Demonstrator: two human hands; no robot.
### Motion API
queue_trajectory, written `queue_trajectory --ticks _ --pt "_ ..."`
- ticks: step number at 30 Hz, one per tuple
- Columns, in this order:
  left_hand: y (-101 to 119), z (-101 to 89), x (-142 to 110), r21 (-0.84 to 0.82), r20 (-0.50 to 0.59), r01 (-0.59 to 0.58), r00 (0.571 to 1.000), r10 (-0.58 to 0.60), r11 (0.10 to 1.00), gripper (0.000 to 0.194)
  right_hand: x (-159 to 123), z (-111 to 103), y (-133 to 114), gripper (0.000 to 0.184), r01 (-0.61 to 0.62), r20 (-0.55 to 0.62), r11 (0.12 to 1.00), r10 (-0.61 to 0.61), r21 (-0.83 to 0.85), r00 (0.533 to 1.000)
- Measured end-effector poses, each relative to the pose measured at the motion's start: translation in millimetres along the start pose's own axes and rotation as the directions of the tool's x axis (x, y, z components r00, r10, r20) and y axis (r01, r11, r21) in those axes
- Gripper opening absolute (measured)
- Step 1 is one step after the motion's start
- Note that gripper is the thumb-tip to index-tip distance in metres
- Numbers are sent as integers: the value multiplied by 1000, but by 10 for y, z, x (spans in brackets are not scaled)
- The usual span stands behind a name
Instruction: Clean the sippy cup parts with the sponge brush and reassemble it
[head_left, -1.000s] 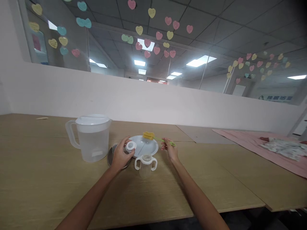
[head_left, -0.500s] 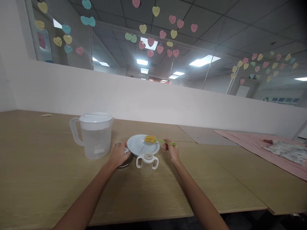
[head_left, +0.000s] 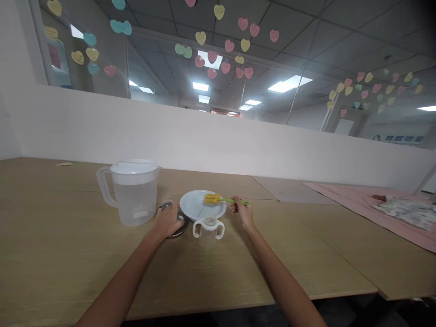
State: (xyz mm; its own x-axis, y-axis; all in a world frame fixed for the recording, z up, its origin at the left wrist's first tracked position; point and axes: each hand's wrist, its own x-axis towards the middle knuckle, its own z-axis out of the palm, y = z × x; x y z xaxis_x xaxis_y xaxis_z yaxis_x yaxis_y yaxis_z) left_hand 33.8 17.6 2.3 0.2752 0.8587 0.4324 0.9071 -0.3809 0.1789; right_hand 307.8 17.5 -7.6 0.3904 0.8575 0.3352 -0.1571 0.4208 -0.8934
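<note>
The sponge brush (head_left: 214,199) is held over the one-o'clock side of the white bowl (head_left: 194,210), its handle gripped by the right hand (head_left: 242,212) at three o'clock. It is probably best held level, clear of the two-handled cup (head_left: 207,237) at six. A yellow head and green handle are seen. At eight, a metal dish (head_left: 184,225) is partly covered by the left hand (head_left: 166,221), whose grip cannot be told.
</note>
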Motion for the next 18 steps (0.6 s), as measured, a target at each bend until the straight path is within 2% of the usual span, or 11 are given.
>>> queue_trajectory --ticks 2,4,7,10,12,15,18 --pt "12 -8 3 -20 -86 -5 996 3 1000 28 0 2 -2 40 5 -10 1000 -5 8 1000" --pt "67 -20 -19 -87 -223 -21 975 1 996 22 4 3 -1 39 16 -34 1000 -16 22 999" --pt "262 -31 -106 -199 -379 -181 921 95 963 22 12 3 -1 39 33 -92 999 -29 42 995" --pt "525 -7 -215 -173 -365 -429 864 347 886 35 14 7 -9 39 41 -126 998 -34 52 991" --pt "666 27 -269 -152 -331 -502 838 434 852 44 10 10 -16 40 33 -126 997 -25 64 992" --pt "765 75 -312 -194 -285 -474 865 413 859 44 4 7 -22 38 -24 -132 994 38 106 991" --pt "764 88 -340 -291 -256 -448 888 382 845 41 10 -13 -22 34 -107 -161 978 136 178 978"
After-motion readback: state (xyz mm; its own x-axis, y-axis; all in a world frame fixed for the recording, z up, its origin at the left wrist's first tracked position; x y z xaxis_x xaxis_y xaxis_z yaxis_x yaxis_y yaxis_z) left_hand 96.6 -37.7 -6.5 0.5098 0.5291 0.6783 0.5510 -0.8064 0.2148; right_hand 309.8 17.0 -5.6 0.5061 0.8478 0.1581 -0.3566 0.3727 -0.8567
